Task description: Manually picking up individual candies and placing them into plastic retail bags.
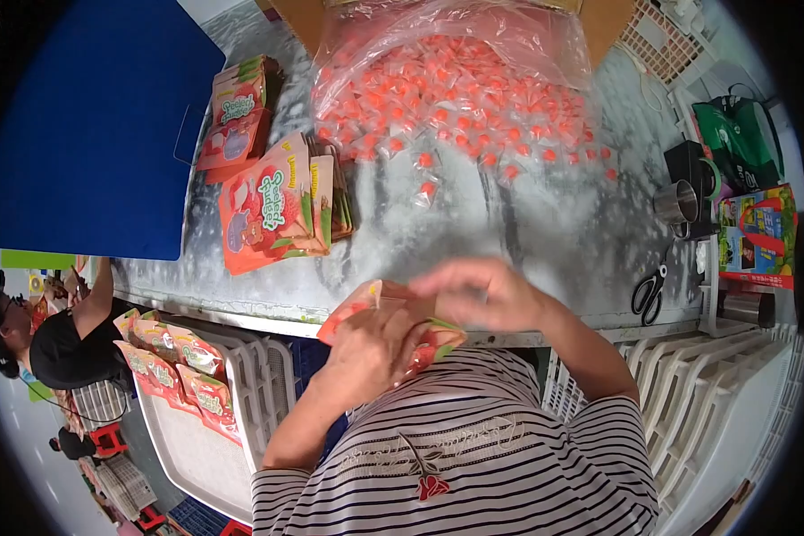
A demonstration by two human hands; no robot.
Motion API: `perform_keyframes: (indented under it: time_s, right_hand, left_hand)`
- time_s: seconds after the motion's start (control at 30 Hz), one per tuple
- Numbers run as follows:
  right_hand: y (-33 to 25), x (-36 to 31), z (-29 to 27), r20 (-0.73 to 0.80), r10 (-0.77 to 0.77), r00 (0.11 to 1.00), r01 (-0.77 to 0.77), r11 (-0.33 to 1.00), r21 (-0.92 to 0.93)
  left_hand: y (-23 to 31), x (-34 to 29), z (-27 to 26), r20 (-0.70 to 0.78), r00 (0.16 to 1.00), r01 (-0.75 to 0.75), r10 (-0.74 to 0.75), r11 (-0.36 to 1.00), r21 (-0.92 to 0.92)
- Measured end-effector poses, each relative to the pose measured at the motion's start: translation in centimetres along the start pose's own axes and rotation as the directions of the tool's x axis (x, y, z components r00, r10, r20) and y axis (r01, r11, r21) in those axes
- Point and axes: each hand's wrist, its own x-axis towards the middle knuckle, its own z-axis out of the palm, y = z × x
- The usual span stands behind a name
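Observation:
Against my body at the table's front edge, my left hand (366, 348) is closed on a red and green candy pouch (439, 339). Its fingers wrap over the pouch and cover much of its front. My right hand (487, 293) is just above and to the right of the pouch, its fingertips smeared by motion, so whether it pinches anything is unclear. Farther back, small red candies (473, 98) in clear wrappers spill from a plastic bag (536, 34) onto the table. Flat stacks of similar pouches (261, 207) lie to the left of the candies.
A large blue panel (98, 116) rises at the left. Below it, a white tray (183, 447) carries several filled pouches. Black scissors (649, 295) and a metal cup (676, 204) are at the right. Stacked white trays (697, 402) stand lower right. Another person (71, 335) works at far left.

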Motion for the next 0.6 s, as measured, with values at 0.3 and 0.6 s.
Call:
perform_keyframes:
  time_s: [0.3,0.6]
  right_hand:
    - [8.8,6.2,-11.8,-0.451,-0.464,0.762,-0.221,0.469,-0.855]
    - [11.2,5.2,-8.0,-0.373,-0.299,0.878,-0.315,0.227,-0.922]
  left_hand:
    - [-0.4,-1.8,-0.7,0.035,0.976,0.215,-0.213,0.975,-0.064]
    - [-0.6,-2.0,-0.4,0.064,0.959,0.282,-0.277,0.954,-0.105]
